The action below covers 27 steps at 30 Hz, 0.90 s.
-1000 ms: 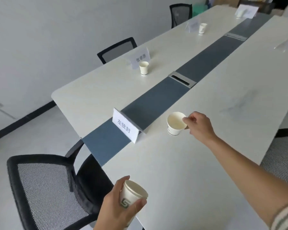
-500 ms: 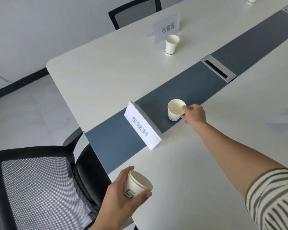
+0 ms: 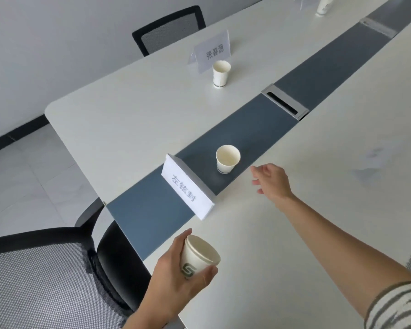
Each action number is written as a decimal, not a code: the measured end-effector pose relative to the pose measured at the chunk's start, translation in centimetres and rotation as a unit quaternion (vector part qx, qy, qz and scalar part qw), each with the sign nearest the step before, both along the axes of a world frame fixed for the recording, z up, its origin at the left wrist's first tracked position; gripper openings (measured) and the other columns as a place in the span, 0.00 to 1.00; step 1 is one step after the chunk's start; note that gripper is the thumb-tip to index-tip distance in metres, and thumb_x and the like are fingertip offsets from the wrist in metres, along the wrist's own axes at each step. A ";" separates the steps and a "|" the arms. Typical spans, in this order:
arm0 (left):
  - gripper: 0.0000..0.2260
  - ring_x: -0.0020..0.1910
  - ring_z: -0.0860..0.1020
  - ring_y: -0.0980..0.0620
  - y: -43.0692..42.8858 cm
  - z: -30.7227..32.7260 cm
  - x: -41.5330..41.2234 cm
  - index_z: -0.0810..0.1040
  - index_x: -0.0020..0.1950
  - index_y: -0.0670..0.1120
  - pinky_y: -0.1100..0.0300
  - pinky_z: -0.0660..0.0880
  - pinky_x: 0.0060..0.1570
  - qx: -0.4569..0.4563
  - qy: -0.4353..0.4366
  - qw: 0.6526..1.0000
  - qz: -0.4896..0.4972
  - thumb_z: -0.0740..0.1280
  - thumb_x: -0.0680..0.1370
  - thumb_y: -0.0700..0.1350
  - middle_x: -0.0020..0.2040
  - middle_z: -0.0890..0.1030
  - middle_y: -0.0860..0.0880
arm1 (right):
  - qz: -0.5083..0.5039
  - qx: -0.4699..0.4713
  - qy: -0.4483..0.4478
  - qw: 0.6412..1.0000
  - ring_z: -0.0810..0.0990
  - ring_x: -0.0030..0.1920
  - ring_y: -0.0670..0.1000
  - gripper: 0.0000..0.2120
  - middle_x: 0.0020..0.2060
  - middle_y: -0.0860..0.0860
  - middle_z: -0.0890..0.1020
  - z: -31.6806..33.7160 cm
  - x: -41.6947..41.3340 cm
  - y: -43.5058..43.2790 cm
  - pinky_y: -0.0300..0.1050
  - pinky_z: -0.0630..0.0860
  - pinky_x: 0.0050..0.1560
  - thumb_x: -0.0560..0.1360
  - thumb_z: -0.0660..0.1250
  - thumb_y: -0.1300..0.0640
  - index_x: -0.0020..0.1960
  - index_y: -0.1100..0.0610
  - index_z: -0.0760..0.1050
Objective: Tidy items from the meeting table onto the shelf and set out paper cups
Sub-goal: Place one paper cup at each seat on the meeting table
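Your left grip [image 3: 176, 276] is grasping a paper cup [image 3: 199, 256] by its wall, fingers and thumb curled round it, at the near edge of the surface [image 3: 128, 115]. This cup is tilted. Whether more cups are nested inside it cannot be told. Your right grip [image 3: 273, 180] is released: the fingers are loosely spread and hold nothing. It hovers over the white part of the surface, near a second cup [image 3: 227, 159] but apart from it.

The second cup stands upright on the dark centre strip [image 3: 152, 210], just beside the near name card [image 3: 188, 188] and not touching it. A third cup [image 3: 221, 73] stands upright in front of the far name card [image 3: 214, 49], beyond the strip. A fourth cup [image 3: 323, 5] shows at the top edge, too blurred to describe. No shelf is in view.

Step in hand, as judged: setting out cups, one per name card. The place at the near name card appears served.

Next move, as judged:
1. Locate a name card that has no cup beside it.
2. Take a cup from the left grip with the right grip, pinching it at the rim.
3. Lower it flat onto its base near that card. A paper cup is light and tips easily, so let go only once it is seated.
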<state>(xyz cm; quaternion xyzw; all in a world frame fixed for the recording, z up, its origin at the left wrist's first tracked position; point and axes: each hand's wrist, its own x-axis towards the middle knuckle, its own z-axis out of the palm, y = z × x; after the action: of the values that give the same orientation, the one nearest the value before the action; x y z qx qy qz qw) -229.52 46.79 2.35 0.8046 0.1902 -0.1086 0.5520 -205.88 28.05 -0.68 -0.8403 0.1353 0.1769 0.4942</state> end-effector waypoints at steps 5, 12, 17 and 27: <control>0.37 0.51 0.80 0.56 -3.7 1.6 -0.1 0.63 0.67 0.62 0.60 0.79 0.51 0.025 -0.036 0.994 -0.100 0.75 0.62 0.61 0.53 0.80 0.57 | 0.002 0.049 -0.017 0.999 0.85 0.45 0.48 0.08 0.46 0.50 0.85 4.6 -8.2 -6.8 0.44 0.79 0.38 0.75 0.69 0.52 0.48 0.57 0.79; 0.31 0.53 0.77 0.65 -12.0 3.7 -3.2 0.68 0.58 0.66 0.73 0.74 0.46 0.047 -0.086 0.968 -0.233 0.78 0.59 0.58 0.51 0.80 0.64 | -0.075 0.083 -0.026 0.993 0.84 0.45 0.47 0.05 0.42 0.48 0.86 9.1 -22.8 -17.3 0.39 0.79 0.38 0.74 0.71 0.52 0.48 0.52 0.82; 0.36 0.52 0.78 0.63 -20.4 4.7 -7.7 0.65 0.61 0.69 0.73 0.74 0.46 0.055 -0.083 0.927 -0.362 0.77 0.57 0.61 0.54 0.78 0.65 | -0.075 0.082 -0.010 0.994 0.82 0.48 0.40 0.12 0.47 0.42 0.85 9.7 -34.6 -23.5 0.38 0.78 0.46 0.70 0.75 0.48 0.53 0.46 0.80; 0.38 0.53 0.77 0.62 -37.8 5.3 -17.4 0.62 0.66 0.66 0.66 0.77 0.49 0.086 -0.075 0.804 -0.584 0.75 0.60 0.57 0.56 0.74 0.68 | -0.119 0.030 -0.035 0.992 0.78 0.51 0.42 0.33 0.52 0.39 0.80 10.5 -52.3 -36.3 0.36 0.77 0.41 0.59 0.79 0.40 0.62 0.42 0.76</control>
<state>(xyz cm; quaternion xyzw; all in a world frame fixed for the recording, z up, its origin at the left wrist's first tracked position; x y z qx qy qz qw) -246.91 9.00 7.66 0.8136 -0.3484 -0.3330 0.3252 -258.18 -8.21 9.80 -0.8085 0.2119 0.0915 0.5414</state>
